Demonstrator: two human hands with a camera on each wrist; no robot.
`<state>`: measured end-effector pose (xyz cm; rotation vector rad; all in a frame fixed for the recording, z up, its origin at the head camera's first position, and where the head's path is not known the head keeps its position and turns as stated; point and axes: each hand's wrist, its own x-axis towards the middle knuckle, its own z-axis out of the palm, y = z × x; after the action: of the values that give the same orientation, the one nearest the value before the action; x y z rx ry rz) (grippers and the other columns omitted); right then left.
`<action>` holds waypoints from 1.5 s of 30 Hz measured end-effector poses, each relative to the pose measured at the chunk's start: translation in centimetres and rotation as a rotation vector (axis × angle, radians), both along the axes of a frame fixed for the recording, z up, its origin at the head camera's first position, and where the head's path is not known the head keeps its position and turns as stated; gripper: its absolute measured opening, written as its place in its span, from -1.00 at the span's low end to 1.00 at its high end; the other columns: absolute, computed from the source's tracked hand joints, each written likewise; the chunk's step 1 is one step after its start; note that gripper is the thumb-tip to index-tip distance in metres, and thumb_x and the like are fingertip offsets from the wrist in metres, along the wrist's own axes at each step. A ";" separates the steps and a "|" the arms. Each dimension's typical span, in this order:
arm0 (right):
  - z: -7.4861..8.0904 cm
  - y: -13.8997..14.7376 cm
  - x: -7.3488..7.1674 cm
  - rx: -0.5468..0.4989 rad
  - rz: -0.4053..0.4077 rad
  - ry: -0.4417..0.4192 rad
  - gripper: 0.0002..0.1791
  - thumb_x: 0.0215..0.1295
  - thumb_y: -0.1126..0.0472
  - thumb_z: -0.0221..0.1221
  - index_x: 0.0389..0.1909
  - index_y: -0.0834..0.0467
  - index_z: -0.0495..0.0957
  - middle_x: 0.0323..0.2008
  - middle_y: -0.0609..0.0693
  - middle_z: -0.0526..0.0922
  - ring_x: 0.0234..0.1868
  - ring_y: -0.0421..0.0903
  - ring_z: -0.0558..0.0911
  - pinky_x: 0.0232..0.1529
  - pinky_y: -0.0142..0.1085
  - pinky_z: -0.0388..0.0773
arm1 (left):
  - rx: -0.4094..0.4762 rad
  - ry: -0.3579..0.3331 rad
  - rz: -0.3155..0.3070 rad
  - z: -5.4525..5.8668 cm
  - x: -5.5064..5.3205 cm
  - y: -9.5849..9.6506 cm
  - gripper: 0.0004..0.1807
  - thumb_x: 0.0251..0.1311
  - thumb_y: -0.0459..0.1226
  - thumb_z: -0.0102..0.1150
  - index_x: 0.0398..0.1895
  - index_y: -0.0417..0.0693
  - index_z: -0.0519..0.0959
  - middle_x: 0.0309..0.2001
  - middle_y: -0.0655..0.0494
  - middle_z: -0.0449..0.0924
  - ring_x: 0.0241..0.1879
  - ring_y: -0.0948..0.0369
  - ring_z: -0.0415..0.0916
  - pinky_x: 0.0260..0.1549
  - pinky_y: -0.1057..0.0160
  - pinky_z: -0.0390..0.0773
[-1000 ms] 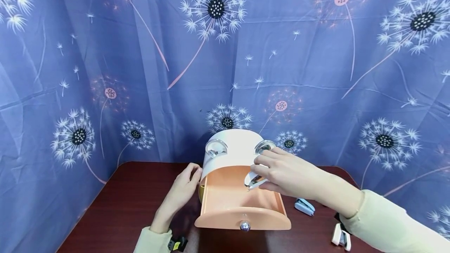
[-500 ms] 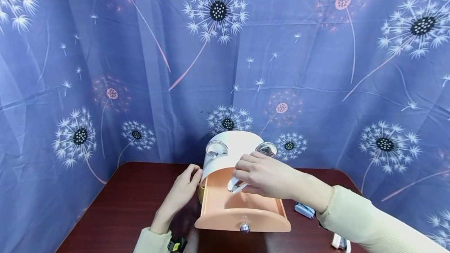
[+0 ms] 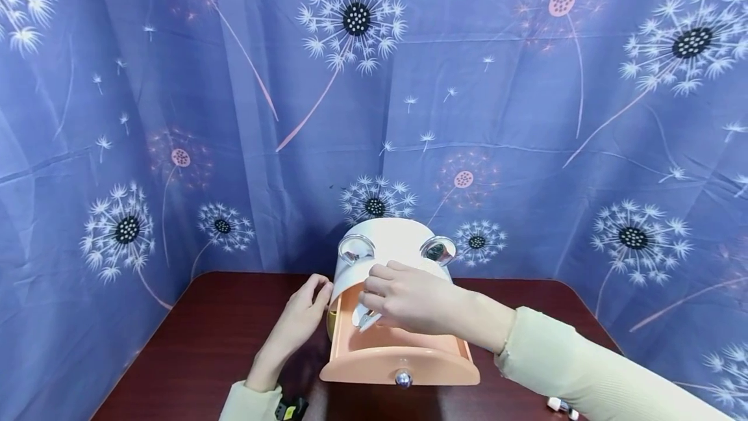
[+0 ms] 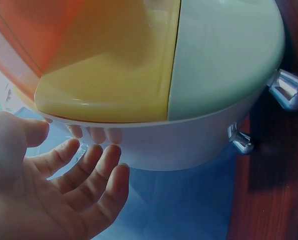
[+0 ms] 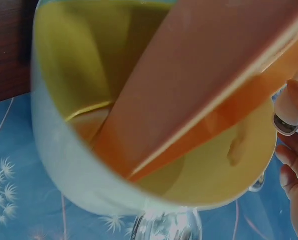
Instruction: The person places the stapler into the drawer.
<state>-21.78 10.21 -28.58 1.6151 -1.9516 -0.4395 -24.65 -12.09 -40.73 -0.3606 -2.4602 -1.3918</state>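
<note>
A rounded white drawer box [image 3: 409,229] stands on the table with its peach drawer [image 3: 432,366] pulled out. My right hand [image 3: 409,297] pinches a small white stapler [image 3: 365,318] over the left part of that drawer, its metal end tilted down. In the right wrist view the stapler [image 5: 287,110] shows between thumb and fingers at the right edge. My left hand [image 3: 298,317] rests with fingertips at the left side of the box. In the left wrist view its relaxed fingers [image 4: 99,185] lie by the white casing, beside a yellow front [image 4: 114,70] and a pale green front [image 4: 223,55].
Two round chrome-rimmed pieces [image 3: 356,249] sit on the box's top. A silver knob [image 3: 403,379] sticks out from the peach drawer. Another white stapler [image 3: 563,406] lies on the dark red table [image 3: 234,317] at the lower right. A blue dandelion curtain [image 3: 292,83] hangs behind.
My right hand has moved left across the open drawer with the white stapler. The blue stapler on the table is now hidden behind my right arm. My left hand has stayed put.
</note>
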 end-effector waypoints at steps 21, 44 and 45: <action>-2.7 -1.1 -0.3 0.085 0.010 -0.104 -0.78 0.21 0.07 -0.02 -0.19 0.04 0.45 -0.32 -0.17 0.43 -0.28 -0.22 0.37 -0.23 -0.40 0.30 | 0.028 -0.029 -0.024 -0.1 0.1 0.1 -0.87 0.24 -0.04 -0.10 -0.24 0.21 0.39 -0.38 0.25 0.46 -0.45 0.31 0.46 -0.46 0.25 0.41; -1.3 -0.4 0.0 -0.061 0.034 -0.469 -0.44 0.29 -0.13 -0.16 0.26 0.01 0.13 0.16 -0.07 0.29 0.17 -0.16 0.23 0.14 -0.30 0.13 | 0.028 -0.003 -0.025 0.1 0.1 -0.1 -0.82 0.24 -0.02 -0.12 -0.23 0.16 0.40 -0.34 0.24 0.48 -0.42 0.30 0.46 -0.42 0.24 0.41; -1.2 -0.3 0.1 -0.078 0.045 -0.480 -0.45 0.29 -0.13 -0.15 0.24 0.01 0.17 0.15 -0.08 0.30 0.16 -0.18 0.25 0.13 -0.32 0.14 | 0.029 -0.003 -0.022 0.1 0.1 -0.1 -0.83 0.24 -0.02 -0.12 -0.24 0.17 0.40 -0.35 0.24 0.48 -0.43 0.30 0.46 -0.43 0.24 0.41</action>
<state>-21.71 9.88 -29.74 1.8316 -2.2316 0.0536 -24.57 -12.24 -40.60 -0.3808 -2.4431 -1.4366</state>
